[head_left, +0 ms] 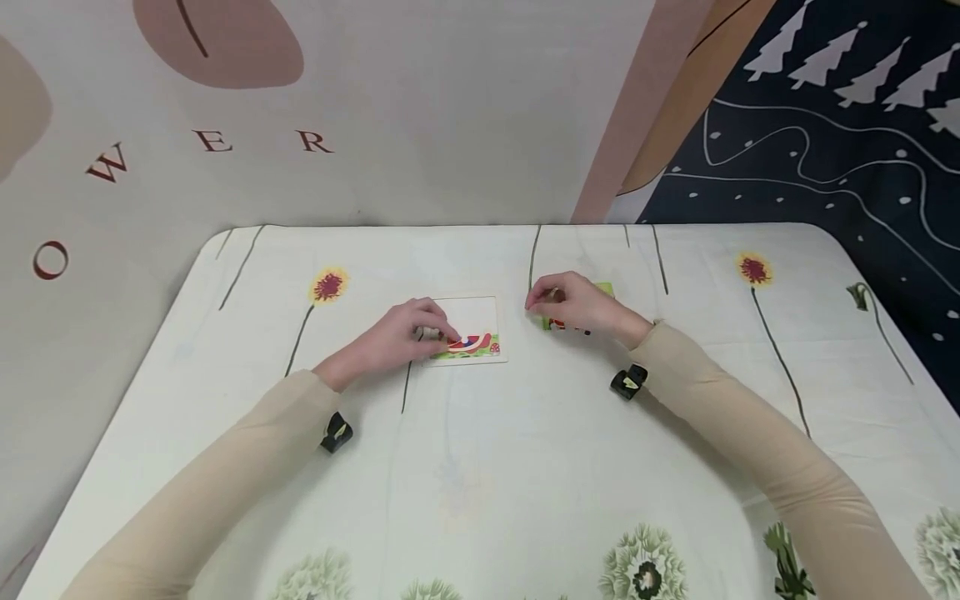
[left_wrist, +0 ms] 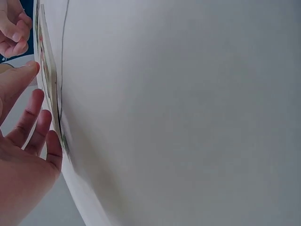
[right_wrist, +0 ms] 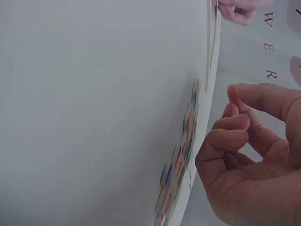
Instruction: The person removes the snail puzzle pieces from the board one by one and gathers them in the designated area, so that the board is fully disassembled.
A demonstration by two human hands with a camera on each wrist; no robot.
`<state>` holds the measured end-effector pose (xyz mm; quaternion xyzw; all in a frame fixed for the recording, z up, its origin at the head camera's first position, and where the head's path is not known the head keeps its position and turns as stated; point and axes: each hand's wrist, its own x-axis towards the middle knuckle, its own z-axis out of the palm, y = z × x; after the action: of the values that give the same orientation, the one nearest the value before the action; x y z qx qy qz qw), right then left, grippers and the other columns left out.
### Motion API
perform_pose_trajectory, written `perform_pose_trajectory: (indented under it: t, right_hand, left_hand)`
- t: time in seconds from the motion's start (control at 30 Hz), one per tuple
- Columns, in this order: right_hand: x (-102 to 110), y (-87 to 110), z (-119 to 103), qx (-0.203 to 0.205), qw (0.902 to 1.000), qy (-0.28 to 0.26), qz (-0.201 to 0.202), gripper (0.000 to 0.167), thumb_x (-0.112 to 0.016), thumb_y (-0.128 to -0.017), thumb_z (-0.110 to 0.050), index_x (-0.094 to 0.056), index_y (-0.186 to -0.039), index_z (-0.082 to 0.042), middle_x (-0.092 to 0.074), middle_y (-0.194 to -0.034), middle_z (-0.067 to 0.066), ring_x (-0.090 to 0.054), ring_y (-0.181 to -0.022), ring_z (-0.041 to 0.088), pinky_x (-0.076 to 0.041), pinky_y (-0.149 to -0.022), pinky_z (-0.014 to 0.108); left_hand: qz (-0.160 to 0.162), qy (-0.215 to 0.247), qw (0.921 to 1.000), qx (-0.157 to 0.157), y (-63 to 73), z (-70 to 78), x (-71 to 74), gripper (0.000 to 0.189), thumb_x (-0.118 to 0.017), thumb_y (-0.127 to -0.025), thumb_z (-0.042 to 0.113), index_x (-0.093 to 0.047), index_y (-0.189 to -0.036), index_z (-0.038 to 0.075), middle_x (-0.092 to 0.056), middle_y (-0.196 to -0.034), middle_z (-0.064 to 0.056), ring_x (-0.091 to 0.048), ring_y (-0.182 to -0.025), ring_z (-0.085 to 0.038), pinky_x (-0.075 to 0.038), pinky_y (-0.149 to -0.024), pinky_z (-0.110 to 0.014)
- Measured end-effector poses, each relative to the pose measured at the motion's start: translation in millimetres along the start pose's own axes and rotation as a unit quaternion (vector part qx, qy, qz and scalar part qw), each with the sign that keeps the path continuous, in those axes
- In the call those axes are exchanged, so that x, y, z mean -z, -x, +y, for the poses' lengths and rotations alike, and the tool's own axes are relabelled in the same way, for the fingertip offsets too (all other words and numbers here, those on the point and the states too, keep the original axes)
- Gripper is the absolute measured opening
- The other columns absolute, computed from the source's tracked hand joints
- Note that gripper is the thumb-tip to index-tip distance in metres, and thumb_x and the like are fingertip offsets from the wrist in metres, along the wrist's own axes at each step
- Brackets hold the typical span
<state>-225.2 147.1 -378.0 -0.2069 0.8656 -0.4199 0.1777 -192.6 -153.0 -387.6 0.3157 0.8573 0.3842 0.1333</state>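
A thin white rectangular puzzle board (head_left: 472,315) lies near the table's middle, with a strip of red, blue, white and green picture pieces (head_left: 480,343) along its near edge. My left hand (head_left: 408,333) is over the board's left side, fingertips at those pieces; the left wrist view shows its fingers (left_wrist: 30,117) loosely bent and spread. To the right, my right hand (head_left: 577,304) hovers over a cluster of colourful loose puzzle pieces (right_wrist: 176,165), partly hiding it in the head view. Its thumb and index finger (right_wrist: 242,92) meet at the tips, and nothing shows between them.
A white flower-print cloth (head_left: 480,467) covers the table. Its far edge meets a pale lettered curtain (head_left: 450,125), and a dark cloth with white trees (head_left: 817,158) hangs at the right. Black wrist cameras (head_left: 628,382) sit under both sleeves.
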Motion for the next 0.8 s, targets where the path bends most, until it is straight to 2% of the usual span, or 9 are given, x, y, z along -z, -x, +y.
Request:
perform_pose_trajectory:
  t: [0.2,0.53,0.8]
  right_hand:
    - [-6.0,-2.1,-3.2,0.005,0.9999,-0.009,-0.013,0.009,-0.062,-0.093,-0.006,-0.068,-0.099,-0.003,-0.062,-0.091,0.007,-0.049,-0.069,0.019,-0.039,-0.057,0.027]
    - [-14.9,-6.1,-9.9,0.003,0.9989,-0.005,-0.047,0.009,-0.062,-0.093,-0.005,-0.069,-0.099,-0.004,-0.063,-0.095,0.005,-0.049,-0.074,0.019,-0.040,-0.064,0.028]
    - [-22.0,-8.7,-14.7,0.010,0.9976,0.014,-0.067,0.014,-0.062,-0.092,-0.003,-0.069,-0.104,-0.004,-0.064,-0.099,0.005,-0.051,-0.084,0.021,-0.042,-0.074,0.030]
  left_hand:
    - [-0.002,0.015,0.9999,0.006,-4.6,-1.8,-3.9,0.018,-0.073,-0.086,0.005,-0.076,-0.102,0.010,-0.059,-0.101,-0.001,-0.051,-0.085,-0.019,-0.039,-0.073,-0.034]
    - [-0.015,0.017,0.9996,0.017,-9.7,-5.5,-5.4,0.017,-0.074,-0.084,0.005,-0.077,-0.101,0.009,-0.060,-0.102,-0.002,-0.049,-0.096,-0.023,-0.038,-0.079,-0.037]
    - [-0.021,0.040,0.9989,0.012,-10.4,-10.4,-5.7,0.017,-0.072,-0.085,0.005,-0.076,-0.102,0.008,-0.061,-0.101,-0.003,-0.049,-0.096,-0.022,-0.036,-0.078,-0.036]
